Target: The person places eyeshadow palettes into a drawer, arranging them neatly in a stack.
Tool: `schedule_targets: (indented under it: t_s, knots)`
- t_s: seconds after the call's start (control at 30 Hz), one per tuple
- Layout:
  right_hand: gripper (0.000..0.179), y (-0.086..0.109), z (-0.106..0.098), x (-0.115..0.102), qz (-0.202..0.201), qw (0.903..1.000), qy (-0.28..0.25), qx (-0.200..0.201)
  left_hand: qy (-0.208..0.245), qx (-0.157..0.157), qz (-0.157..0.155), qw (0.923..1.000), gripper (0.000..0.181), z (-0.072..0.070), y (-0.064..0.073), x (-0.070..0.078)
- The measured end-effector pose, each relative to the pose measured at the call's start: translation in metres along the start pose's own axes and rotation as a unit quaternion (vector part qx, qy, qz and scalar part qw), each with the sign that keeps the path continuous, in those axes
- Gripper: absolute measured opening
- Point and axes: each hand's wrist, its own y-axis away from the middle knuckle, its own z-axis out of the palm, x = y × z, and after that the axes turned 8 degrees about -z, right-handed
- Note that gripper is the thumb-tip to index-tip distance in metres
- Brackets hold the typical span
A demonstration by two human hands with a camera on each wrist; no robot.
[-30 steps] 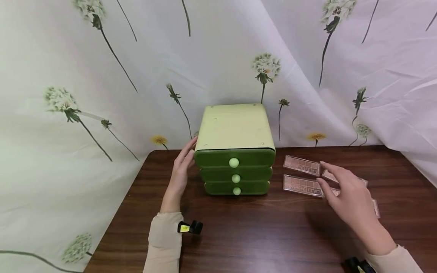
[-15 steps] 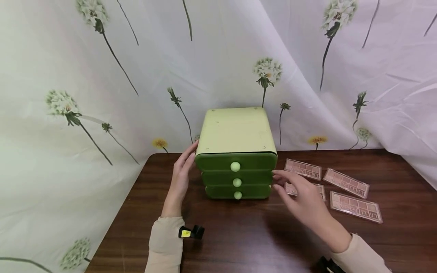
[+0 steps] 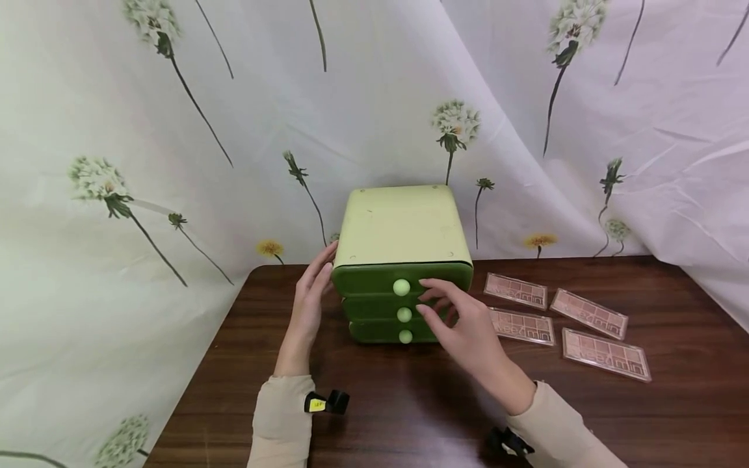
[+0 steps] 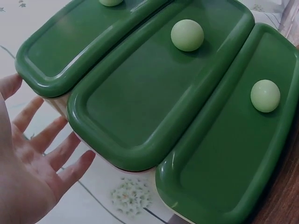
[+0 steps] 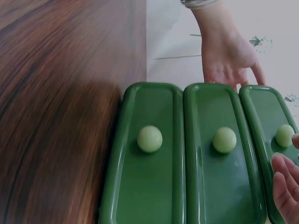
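Note:
A small green drawer cabinet (image 3: 404, 224) with a pale top stands on the table, its three drawers closed. Each drawer front carries a round pale knob, the top knob (image 3: 401, 287) being nearest my right hand. My left hand (image 3: 307, 305) rests along the cabinet's left side with fingers extended; in the left wrist view that hand (image 4: 37, 163) has its fingers spread behind the drawer edges. My right hand (image 3: 468, 325) hovers before the drawer fronts, thumb and fingers apart and bent, just right of the top knob, holding nothing. In the right wrist view its fingertips (image 5: 286, 179) show beside that knob.
Several clear-lidded eyeshadow palettes lie right of the cabinet, among them a front right palette (image 3: 606, 354) and a back left palette (image 3: 516, 290). The dark wooden table (image 3: 374, 416) ends at a white flower-printed cloth (image 3: 374, 117) behind the cabinet.
My right hand has moved left from above the palettes, past the cabinet's right edge, to the front of the drawers. The left hand has stayed at the cabinet's side.

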Motion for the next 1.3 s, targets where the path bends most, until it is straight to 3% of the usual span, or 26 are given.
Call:
schedule_targets:
  t_s: [0.5,0.8,1.03,1.3]
  knots:
    - [0.037,-0.009,0.027,-0.003,0.023,0.9974,-0.05,0.046,0.0,0.005,-0.006,1.0,0.044,0.003,0.001,0.001]
    - [0.034,-0.015,0.033,-0.006,0.029,0.9962,-0.044,0.07,-0.006,0.015,-0.011,0.9998,0.043,0.001,0.002,0.003]
    - [0.031,-0.016,0.03,-0.008,0.039,0.9964,-0.047,0.059,-0.017,0.015,-0.015,0.9996,0.043,0.0,0.001,0.003]
    - [0.031,-0.012,0.027,-0.012,0.021,0.9983,-0.024,0.049,-0.008,0.008,-0.014,0.9998,0.043,0.0,0.001,0.003]
